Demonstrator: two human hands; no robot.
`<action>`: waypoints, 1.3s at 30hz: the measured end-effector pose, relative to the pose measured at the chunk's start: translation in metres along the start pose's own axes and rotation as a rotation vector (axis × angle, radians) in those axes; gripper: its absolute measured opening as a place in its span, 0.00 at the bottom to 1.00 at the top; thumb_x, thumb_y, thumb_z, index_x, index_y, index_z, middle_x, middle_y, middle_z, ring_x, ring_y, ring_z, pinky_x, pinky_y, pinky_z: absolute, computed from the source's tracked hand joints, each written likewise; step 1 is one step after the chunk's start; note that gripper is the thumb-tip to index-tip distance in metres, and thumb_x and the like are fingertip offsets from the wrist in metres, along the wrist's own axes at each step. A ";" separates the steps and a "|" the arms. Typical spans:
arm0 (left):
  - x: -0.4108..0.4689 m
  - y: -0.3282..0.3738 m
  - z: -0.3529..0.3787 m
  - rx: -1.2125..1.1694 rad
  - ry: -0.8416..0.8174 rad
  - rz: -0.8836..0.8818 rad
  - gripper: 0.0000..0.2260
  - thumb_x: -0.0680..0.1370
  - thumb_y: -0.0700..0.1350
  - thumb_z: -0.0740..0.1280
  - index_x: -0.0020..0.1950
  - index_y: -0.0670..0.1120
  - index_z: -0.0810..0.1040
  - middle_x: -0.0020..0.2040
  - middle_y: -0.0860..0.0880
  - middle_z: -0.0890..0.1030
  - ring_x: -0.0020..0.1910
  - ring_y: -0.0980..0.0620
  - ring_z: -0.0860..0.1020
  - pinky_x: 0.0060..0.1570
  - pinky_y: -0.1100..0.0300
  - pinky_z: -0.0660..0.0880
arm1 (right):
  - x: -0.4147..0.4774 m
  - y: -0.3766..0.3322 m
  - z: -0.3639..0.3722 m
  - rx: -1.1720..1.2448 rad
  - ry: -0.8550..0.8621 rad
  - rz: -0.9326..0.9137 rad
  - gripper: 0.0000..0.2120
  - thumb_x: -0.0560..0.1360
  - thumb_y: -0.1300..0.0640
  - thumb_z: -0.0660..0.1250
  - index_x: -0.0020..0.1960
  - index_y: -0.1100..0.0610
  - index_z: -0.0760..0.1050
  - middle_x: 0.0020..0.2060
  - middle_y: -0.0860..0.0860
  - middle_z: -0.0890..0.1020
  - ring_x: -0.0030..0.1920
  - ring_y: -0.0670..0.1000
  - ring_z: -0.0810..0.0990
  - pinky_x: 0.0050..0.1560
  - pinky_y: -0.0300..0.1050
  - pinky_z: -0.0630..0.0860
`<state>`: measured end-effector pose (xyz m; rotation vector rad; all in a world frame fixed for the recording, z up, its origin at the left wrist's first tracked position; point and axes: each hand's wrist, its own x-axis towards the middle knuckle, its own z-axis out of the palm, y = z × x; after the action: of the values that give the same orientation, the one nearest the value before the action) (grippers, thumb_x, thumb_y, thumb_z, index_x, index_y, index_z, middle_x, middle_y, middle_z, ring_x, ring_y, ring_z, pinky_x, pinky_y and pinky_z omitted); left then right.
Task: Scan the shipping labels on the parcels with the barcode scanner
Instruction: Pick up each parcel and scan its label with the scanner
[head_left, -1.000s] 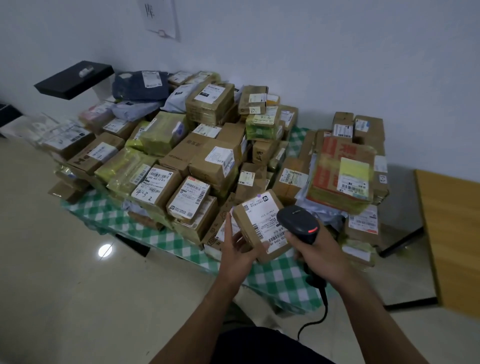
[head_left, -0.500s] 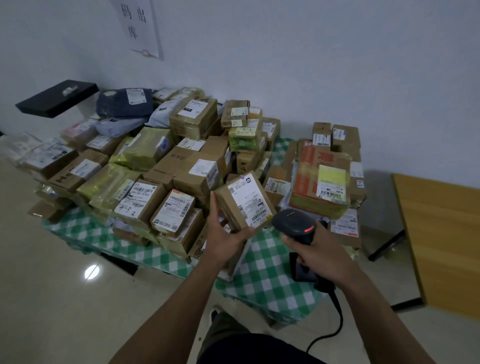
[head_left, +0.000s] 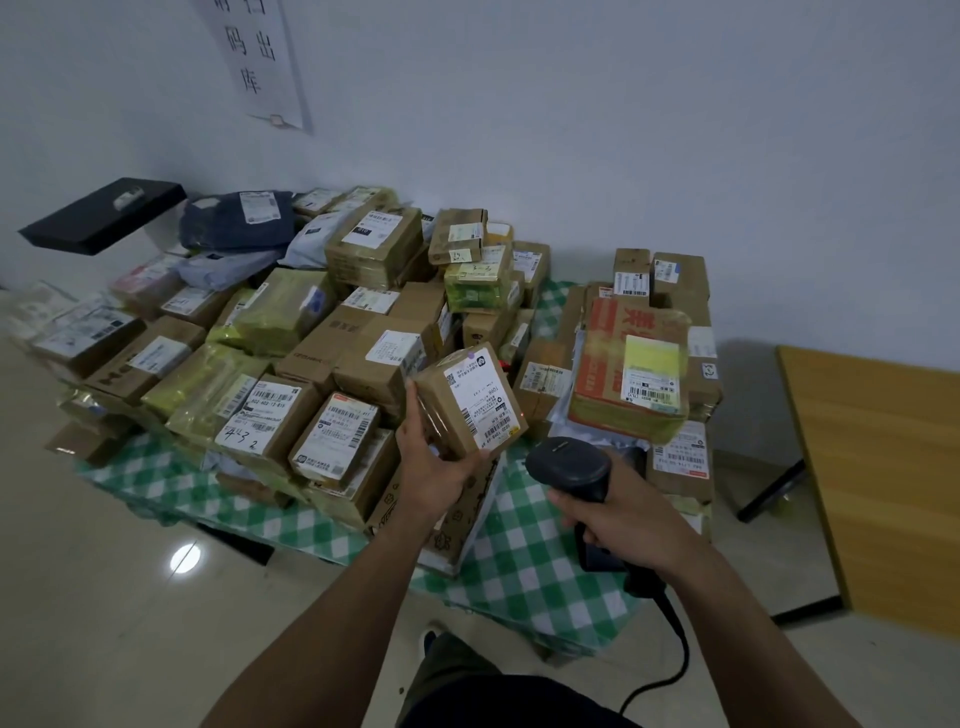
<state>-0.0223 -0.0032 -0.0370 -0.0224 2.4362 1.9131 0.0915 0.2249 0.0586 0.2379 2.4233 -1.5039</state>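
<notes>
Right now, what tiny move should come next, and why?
Probably aim the scanner at the barcode and press its trigger: the left hand holds the box label-up beside it, and the right hand grips the scanner's handle.

One head-worn wide-angle view.
It looks forward and down, close over the left hand (head_left: 431, 467) and right hand (head_left: 618, 519), onto the counter (head_left: 524, 561) against the white wall (head_left: 623, 130).
</notes>
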 end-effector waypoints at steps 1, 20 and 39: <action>0.001 -0.001 -0.001 0.002 -0.001 0.002 0.69 0.52 0.65 0.86 0.80 0.73 0.43 0.78 0.49 0.62 0.74 0.50 0.71 0.68 0.39 0.75 | 0.000 0.000 0.000 -0.004 -0.002 0.002 0.25 0.81 0.51 0.72 0.75 0.45 0.67 0.37 0.47 0.85 0.31 0.39 0.80 0.35 0.35 0.76; -0.008 -0.005 0.003 0.093 -0.072 -0.081 0.65 0.58 0.62 0.86 0.80 0.72 0.42 0.77 0.52 0.67 0.75 0.50 0.69 0.69 0.42 0.73 | 0.001 0.009 -0.005 0.068 0.078 0.001 0.22 0.80 0.55 0.73 0.71 0.45 0.70 0.43 0.46 0.85 0.32 0.37 0.80 0.35 0.33 0.75; -0.055 -0.043 0.093 0.622 -0.382 -0.305 0.45 0.78 0.55 0.66 0.84 0.53 0.37 0.82 0.38 0.55 0.77 0.34 0.63 0.72 0.39 0.67 | -0.009 0.062 -0.005 -0.002 0.125 0.230 0.12 0.78 0.53 0.74 0.60 0.49 0.76 0.41 0.50 0.85 0.31 0.43 0.80 0.32 0.37 0.75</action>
<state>0.0369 0.0764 -0.0983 -0.0047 2.4574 0.8931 0.1169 0.2568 0.0110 0.6050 2.3936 -1.4222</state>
